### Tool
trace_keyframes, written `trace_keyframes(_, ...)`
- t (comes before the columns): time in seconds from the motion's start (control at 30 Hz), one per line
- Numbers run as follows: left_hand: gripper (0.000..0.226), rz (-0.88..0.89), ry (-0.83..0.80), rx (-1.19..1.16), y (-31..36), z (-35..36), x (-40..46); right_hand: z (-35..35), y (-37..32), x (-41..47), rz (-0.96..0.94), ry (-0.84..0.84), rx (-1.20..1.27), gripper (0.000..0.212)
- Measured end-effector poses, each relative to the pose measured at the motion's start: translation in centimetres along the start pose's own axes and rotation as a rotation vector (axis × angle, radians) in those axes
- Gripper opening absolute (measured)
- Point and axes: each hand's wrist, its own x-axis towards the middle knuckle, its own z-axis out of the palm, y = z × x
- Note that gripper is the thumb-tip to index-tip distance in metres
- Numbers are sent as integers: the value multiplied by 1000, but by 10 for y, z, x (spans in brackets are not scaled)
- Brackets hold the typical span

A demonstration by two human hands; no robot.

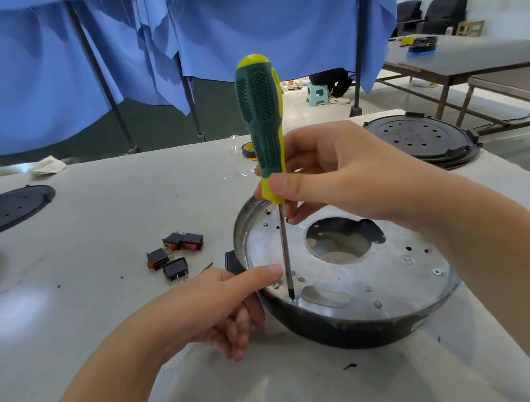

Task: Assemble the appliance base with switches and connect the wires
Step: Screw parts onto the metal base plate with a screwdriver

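A round appliance base (388, 278) with a black outer shell and a silver metal plate lies on the white table. My right hand (332, 177) grips the lower handle of a green and yellow screwdriver (264, 125), held upright. Its tip rests on a screw at the plate's near-left rim. My left hand (227, 306) holds the base's left edge, thumb on the rim beside the shaft, fingers curled down the shell. Several black and red rocker switches (175, 253) lie loose to the left of the base.
Black perforated lids lie at the far left (0, 212) and the far right (419, 139). A roll of black tape (248, 151) sits behind the screwdriver. Blue curtains (163, 37) hang beyond the table's far edge. Another table (475, 55) stands at the right.
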Motion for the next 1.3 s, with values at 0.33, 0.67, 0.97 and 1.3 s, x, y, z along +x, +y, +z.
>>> trace_keyframes(0.33, 64, -21, 1, 12, 2, 0, 0, -3, 0, -2, 0, -14, 9, 19)
trace_keyframes(0.67, 63, -9, 10, 19, 3, 1, -2, -3, -4, -6, -25, -46, -1, 22)
trace_keyframes(0.97, 56, 158, 383, 64, 5, 4, -2, 7, -16, -16, -147, -56, -173, 27)
trace_keyframes(1.3, 15, 701, 698, 32, 13, 22, -18, 10, -14, -13, -198, 29, -334, 30)
